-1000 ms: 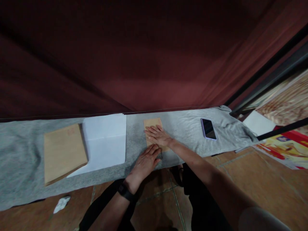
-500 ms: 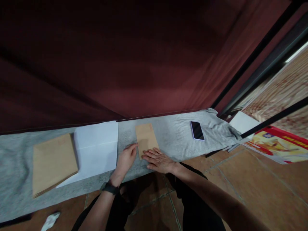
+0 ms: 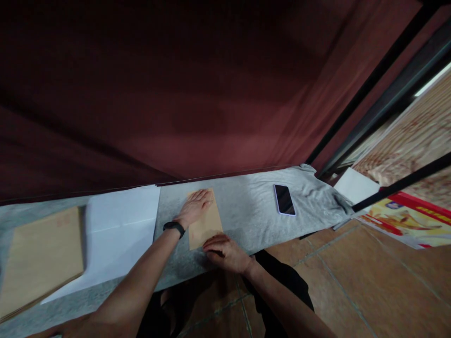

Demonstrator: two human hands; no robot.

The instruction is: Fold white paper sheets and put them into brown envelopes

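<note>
Head view: brown envelope [image 3: 209, 226] lay on grey cloth [image 3: 246, 211], long axis pointing away from the person; left hand [image 3: 195, 206] rested flat on its far half, grip open; right hand [image 3: 225, 251] touched its near edge, grip curled, hold not discernible.

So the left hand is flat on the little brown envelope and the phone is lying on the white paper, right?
Not quite. The phone lies on the grey cloth, well apart from the white paper. The rest holds: the left hand is flat on the small brown envelope. The head view shows it.
</note>
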